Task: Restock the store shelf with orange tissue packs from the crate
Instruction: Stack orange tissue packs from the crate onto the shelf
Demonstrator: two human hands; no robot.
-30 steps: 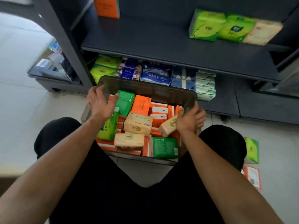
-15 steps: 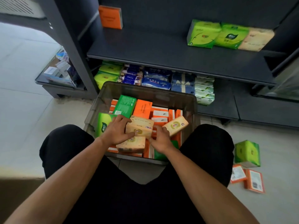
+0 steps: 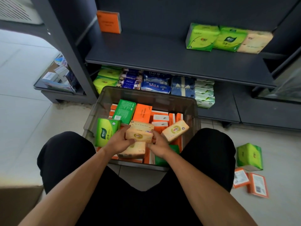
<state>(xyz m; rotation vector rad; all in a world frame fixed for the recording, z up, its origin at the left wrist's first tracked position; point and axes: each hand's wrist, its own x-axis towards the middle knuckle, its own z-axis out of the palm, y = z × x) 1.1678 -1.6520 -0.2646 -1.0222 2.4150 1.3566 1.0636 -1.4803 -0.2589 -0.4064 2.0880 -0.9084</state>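
Beige pack (image 3: 139, 133) clamped between both hands, left (image 3: 119, 141) and right (image 3: 157, 145), mid-crate (image 3: 146, 95), walls near

Crate (image 3: 193, 111): translucent grey plastic bin, open top, on floor directly in front of the shelf (image 3: 162, 59), touching its lowest tier. Orange tissue packs (image 3: 160, 119) in the crate: many, mostly on edge in rows under other packs, white label faces up; one orange pack (image 3: 142, 112) lies flat on top toward the crate's far side. One orange pack (image 3: 108, 22) stands upright at the shelf's back left. Two more orange packs (image 3: 250, 182) flat on floor, right of the crate.
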